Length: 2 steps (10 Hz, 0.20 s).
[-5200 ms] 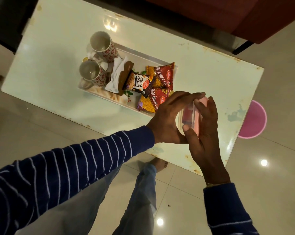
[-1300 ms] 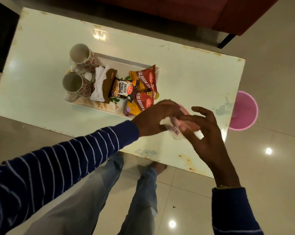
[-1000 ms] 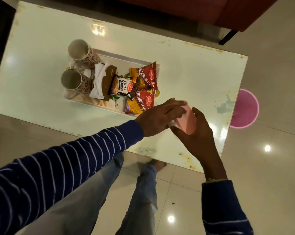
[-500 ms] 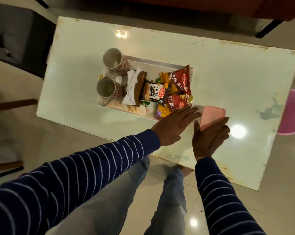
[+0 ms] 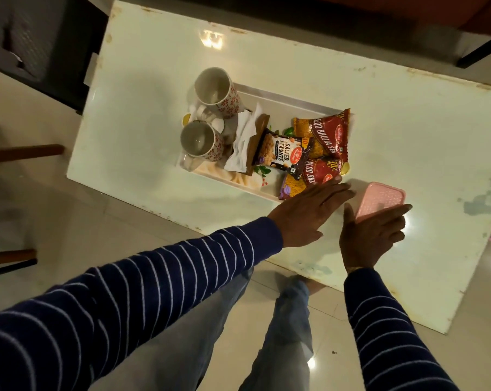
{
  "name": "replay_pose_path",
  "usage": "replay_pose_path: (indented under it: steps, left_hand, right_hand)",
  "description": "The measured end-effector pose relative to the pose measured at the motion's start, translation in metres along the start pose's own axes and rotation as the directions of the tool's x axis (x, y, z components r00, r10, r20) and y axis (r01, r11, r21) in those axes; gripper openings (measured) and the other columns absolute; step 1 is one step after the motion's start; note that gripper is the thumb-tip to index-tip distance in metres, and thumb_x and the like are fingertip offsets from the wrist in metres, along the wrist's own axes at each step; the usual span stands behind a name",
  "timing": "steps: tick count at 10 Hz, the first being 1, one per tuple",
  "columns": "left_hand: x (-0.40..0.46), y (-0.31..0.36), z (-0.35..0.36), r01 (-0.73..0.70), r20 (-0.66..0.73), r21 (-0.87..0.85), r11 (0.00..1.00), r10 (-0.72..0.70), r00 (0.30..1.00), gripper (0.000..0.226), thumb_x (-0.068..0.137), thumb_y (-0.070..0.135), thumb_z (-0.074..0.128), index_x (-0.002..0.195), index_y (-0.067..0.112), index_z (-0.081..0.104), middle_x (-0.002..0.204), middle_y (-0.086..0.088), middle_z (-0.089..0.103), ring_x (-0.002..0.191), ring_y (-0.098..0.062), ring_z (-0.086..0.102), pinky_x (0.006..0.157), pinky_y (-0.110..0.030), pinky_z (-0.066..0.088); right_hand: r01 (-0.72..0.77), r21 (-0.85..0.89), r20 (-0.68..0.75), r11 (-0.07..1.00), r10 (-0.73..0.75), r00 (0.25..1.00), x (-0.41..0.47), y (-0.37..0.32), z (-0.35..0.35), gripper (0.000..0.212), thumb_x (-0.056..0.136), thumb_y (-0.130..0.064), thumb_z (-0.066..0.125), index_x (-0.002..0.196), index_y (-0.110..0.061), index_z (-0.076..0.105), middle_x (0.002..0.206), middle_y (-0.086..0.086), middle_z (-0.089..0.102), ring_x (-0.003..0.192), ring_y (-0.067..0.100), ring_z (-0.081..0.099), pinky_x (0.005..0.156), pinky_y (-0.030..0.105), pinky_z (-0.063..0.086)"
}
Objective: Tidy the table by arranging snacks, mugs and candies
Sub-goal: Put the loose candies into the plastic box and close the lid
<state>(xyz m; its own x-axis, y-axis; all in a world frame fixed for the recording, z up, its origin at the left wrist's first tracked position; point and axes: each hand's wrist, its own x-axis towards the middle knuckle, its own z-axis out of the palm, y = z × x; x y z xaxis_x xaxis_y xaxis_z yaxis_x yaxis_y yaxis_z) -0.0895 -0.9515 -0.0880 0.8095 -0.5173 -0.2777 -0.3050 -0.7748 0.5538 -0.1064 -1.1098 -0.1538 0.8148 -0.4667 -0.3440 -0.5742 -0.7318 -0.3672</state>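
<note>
Striped navy sleeves reach in from the near side; person stands at the long edge of the table (image 5: 407,114), grey trousers and bare foot below.

Right hand (image 5: 371,235): fingers extended and slightly spread, lying over the near edge of the pink box (image 5: 382,200). Thumb up along the box's left side. No curl around it that I can see; reads as resting or pressing, not gripping.

Left hand (image 5: 309,213): flat, fingers straight and together, pointing toward the gap between box and tray (image 5: 295,101). Holds nothing. Whether the fingertips touch the box, cannot tell.

Pink box: lid on, dotted top, sits on the tabletop just right of the tray's near right corner.

Tray, beyond the hands, mid-table, white, rectangular. Right end: two red snack packets (image 5: 327,136), overlapping, with a dark salted peanuts packet (image 5: 281,153) lying across their left edge. Small gold-wrapped candy (image 5: 344,169) at the packets' right rim. Centre: white napkins (image 5: 242,145) in a brown holder. Left end: two floral mugs (image 5: 216,93), tipped so their mouths show, one behind the other, small white items between them.

Farther off: dark chair (image 5: 38,38) past the table's left end.
</note>
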Motion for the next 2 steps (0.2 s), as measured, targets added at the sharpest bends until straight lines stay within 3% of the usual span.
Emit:
replay_pose_path:
  steps: [1, 2]
  left_hand:
    - [-0.012, 0.001, -0.012, -0.018, 0.014, 0.028, 0.999, 0.017, 1.000, 0.099, 0.077, 0.022, 0.082, 0.154, 0.010, 0.021, 0.162, -0.010, 0.019, 0.151, -0.027, 0.011, 0.119, -0.036, 0.014]
    - [-0.022, 0.012, -0.025, -0.015, 0.024, 0.028, 0.999, 0.014, 1.000, 0.102, 0.077, 0.024, 0.081, 0.156, 0.011, 0.016, 0.164, -0.008, 0.013, 0.152, -0.026, 0.007, 0.120, -0.037, 0.013]
  right_hand:
    - [0.012, 0.002, 0.134, 1.000, -0.012, 0.991, 0.002, -0.004, -0.018, 0.127, 0.075, -0.072, 0.065, 0.155, -0.005, -0.007, 0.160, 0.024, 0.010, 0.134, 0.052, 0.032, 0.106, 0.064, 0.034]
    - [0.002, -0.011, 0.164, 1.000, -0.001, 0.987, -0.008, 0.000, -0.040, 0.128, 0.073, -0.076, 0.062, 0.156, -0.013, -0.012, 0.164, 0.016, -0.011, 0.144, 0.048, 0.017, 0.114, 0.064, 0.022]
